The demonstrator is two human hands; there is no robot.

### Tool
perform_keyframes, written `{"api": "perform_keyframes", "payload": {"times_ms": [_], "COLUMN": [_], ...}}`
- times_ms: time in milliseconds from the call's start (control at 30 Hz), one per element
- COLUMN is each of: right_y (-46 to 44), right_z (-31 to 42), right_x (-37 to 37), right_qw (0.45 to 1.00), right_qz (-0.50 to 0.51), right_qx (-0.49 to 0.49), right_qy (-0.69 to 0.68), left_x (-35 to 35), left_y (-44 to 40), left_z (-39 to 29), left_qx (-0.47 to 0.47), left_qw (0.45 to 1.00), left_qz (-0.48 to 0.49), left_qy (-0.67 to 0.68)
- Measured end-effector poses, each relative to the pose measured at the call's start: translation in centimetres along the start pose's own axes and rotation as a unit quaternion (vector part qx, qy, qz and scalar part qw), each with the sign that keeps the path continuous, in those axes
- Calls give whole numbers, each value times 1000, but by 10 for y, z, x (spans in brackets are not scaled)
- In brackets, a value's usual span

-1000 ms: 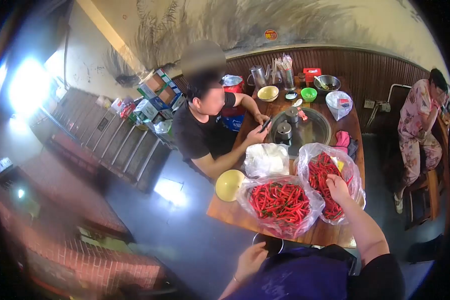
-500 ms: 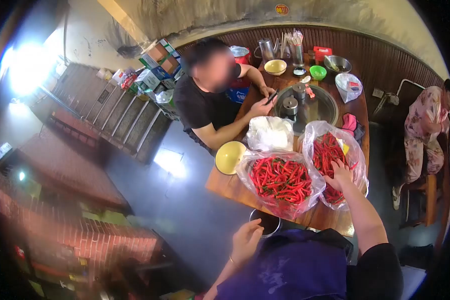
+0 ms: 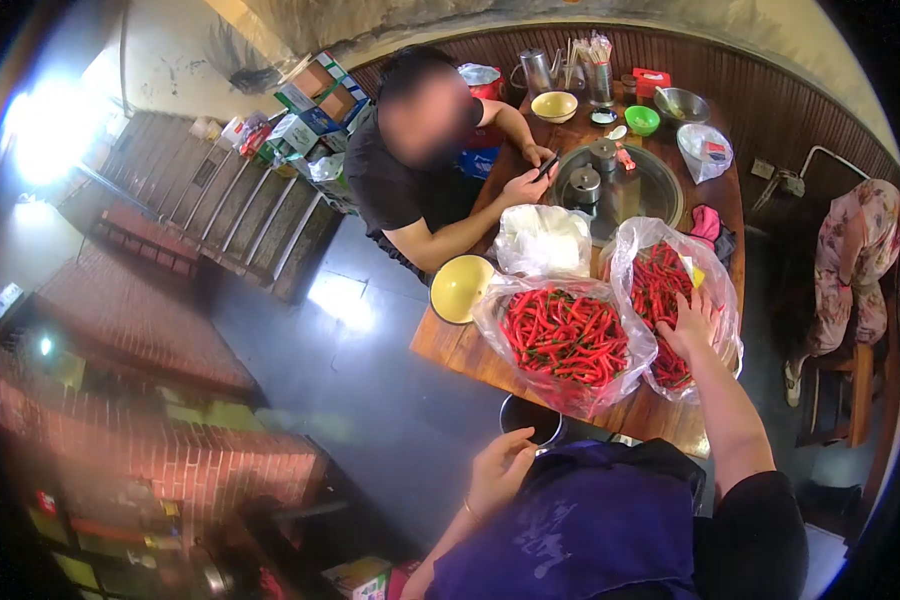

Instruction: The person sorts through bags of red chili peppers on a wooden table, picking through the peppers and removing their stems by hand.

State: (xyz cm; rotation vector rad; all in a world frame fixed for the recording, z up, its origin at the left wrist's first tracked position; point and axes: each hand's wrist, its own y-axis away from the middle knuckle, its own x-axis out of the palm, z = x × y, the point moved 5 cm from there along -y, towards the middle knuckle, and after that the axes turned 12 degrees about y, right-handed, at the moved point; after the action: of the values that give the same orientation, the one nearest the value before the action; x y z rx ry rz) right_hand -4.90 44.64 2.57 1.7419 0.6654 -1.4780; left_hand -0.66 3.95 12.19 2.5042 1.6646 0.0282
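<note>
My right hand (image 3: 692,325) lies over the right-hand clear plastic bag of red chili peppers (image 3: 660,285), its fingers spread against the peppers and the bag's side. To its left, a second open bag is heaped with red chili peppers (image 3: 565,340), some with green stems. My left hand (image 3: 498,470) hangs below the table's near edge, fingers loosely bent and thumb apart, with nothing visible in it. Just beyond it on the floor stands a dark-looking round bucket (image 3: 532,415), partly hidden by the table.
A yellow bowl (image 3: 462,288) and a white plastic bag (image 3: 543,240) sit on the wooden table (image 3: 450,345) beside the peppers. Behind is a round metal inset (image 3: 660,195) with lidded canisters. One person (image 3: 410,170) holds a phone at the left; another (image 3: 850,260) sits at the right.
The view has shifted slightly, and the table sits a little higher in it. My right hand's fingers have spread more over the peppers. My left hand has drawn back a little from the bucket.
</note>
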Motion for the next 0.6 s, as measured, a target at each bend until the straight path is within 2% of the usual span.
{"api": "perform_keyframes", "payload": {"times_ms": [67, 167, 367, 600], "right_y": [-10, -8, 1, 13], "right_z": [-2, 3, 5, 7], "right_x": [15, 19, 6, 16], "right_qw": [998, 997, 998, 993], "right_qz": [51, 69, 44, 36], "right_qx": [-14, -44, -21, -110], "right_qy": [-34, -3, -46, -24], "left_x": [1, -1, -1, 3], "left_y": [2, 5, 9, 12], "left_z": [1, -1, 3, 3], "left_qx": [-5, -14, -6, -15], "left_qw": [1000, 1000, 1000, 1000], "left_qz": [0, -7, -10, -1], "left_qy": [1, -8, 5, 8]}}
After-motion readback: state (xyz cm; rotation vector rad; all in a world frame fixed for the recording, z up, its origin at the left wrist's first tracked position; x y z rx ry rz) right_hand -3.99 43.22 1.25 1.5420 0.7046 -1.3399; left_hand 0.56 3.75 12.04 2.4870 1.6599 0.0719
